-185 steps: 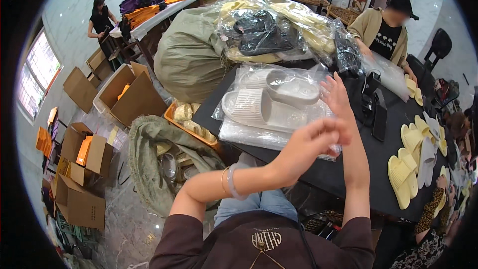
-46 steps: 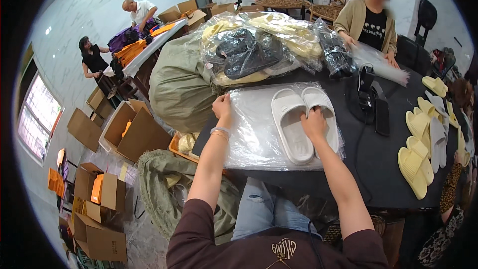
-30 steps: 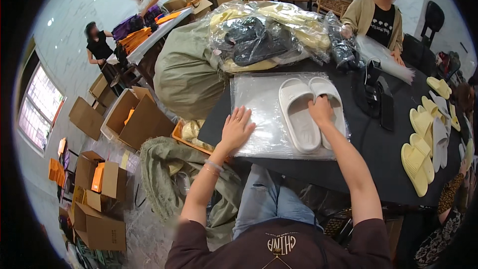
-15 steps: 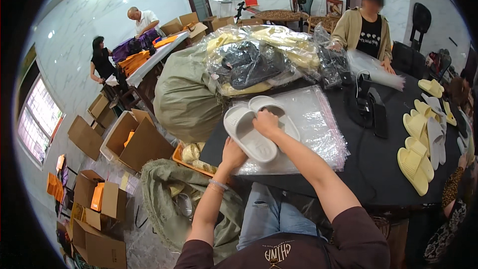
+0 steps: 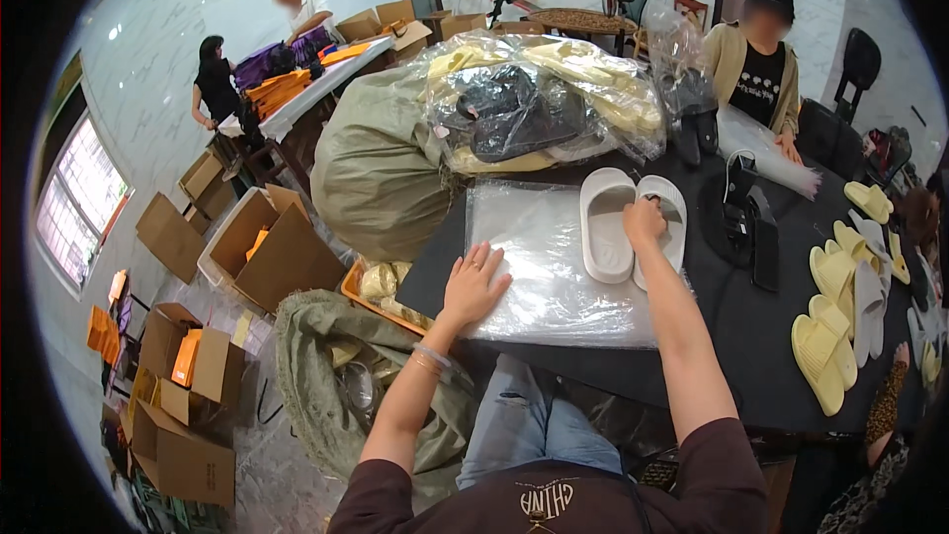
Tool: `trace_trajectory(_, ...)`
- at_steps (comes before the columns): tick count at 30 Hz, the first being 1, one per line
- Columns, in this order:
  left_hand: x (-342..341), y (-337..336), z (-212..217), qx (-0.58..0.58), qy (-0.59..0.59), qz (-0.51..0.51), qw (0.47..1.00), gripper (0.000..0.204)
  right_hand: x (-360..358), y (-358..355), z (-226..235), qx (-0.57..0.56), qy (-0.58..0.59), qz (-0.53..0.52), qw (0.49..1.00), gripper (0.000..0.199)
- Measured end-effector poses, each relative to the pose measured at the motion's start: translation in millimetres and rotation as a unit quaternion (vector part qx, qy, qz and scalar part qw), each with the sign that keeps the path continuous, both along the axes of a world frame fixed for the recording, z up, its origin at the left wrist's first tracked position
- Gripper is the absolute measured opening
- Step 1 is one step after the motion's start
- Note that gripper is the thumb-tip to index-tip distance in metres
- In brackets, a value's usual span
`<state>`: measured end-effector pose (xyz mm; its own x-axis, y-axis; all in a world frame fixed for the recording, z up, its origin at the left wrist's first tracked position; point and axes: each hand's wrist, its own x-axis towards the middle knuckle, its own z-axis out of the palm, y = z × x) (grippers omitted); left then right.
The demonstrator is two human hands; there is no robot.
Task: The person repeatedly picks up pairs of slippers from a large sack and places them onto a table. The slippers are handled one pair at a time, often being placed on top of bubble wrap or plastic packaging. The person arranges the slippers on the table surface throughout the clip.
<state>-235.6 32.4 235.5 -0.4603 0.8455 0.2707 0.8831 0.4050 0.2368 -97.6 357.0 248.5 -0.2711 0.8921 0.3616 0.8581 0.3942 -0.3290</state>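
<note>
The left forearm (image 5: 403, 394) comes over the near edge of the worktop (image 5: 554, 363), close to its left end. The left hand (image 5: 476, 287) lies flat with the palm down, and its fingers are spread, pointing toward the far edge. The right forearm (image 5: 687, 326) reaches further in and is nearly straight. The right hand (image 5: 646, 224) is farther from the near edge; its fingers are bent downward and closed together, as in a grip.

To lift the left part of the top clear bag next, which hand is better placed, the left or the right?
Probably the left hand: it lies open and flat on the clear bags, holding nothing. The right hand has its grip on the white slippers, farther right.
</note>
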Motion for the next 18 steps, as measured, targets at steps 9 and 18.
trace_trajectory(9, -32.3, 64.2, 37.7, -0.058, 0.003, -0.015, 0.998, 0.049, 2.2, 4.8, -21.6, 0.052, 0.024, -0.005, 0.998, 0.031)
trace_trajectory(18, -81.2, 106.4, -1.0, -0.037, -0.018, 0.085, 0.996, 0.076, 1.2, -0.3, -17.6, 0.056, 0.032, -0.016, 0.998, 0.032)
